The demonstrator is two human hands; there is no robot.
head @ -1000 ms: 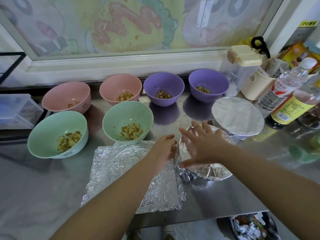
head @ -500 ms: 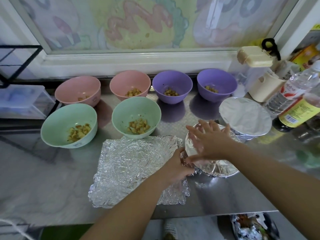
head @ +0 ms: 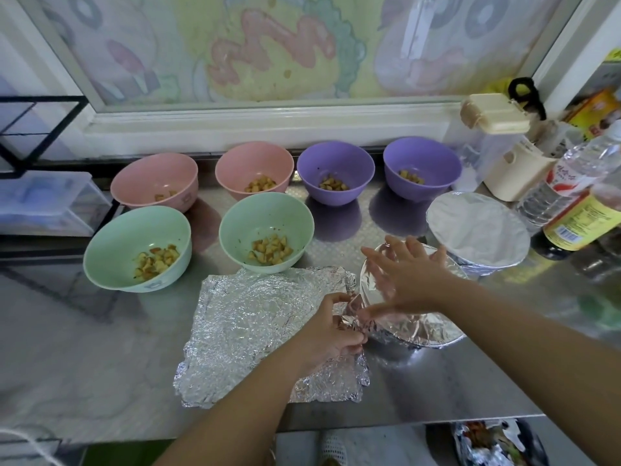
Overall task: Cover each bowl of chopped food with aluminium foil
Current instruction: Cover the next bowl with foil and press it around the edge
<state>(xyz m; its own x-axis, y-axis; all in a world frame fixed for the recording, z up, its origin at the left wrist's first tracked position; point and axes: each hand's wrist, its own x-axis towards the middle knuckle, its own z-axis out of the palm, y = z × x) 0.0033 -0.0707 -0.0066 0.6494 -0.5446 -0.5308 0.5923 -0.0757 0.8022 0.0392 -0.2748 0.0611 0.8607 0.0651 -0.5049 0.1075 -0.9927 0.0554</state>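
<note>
A foil-topped bowl [head: 426, 326] stands at the counter's front right. My right hand [head: 408, 275] lies flat on its foil with fingers spread. My left hand [head: 331, 327] pinches the foil's crumpled edge at the bowl's left rim. Beside it on the left lies a crinkled loose foil sheet [head: 255, 327]. Behind the near bowl sits a second bowl covered in foil [head: 477, 232]. Several uncovered bowls hold chopped food: two green [head: 137, 248] [head: 267, 232], two pink [head: 154, 183] [head: 253, 169], two purple [head: 336, 173] [head: 421, 168].
Bottles [head: 571, 210] and a cream container [head: 514, 173] crowd the right back corner. A clear plastic box [head: 43, 203] sits at the left. The window sill runs behind the bowls. A foil-lined bin [head: 487, 442] shows below the counter's front edge.
My left hand has moved from the bowl's far-left rim down to its near-left edge and now pinches the foil there. My right hand has stayed on top.
</note>
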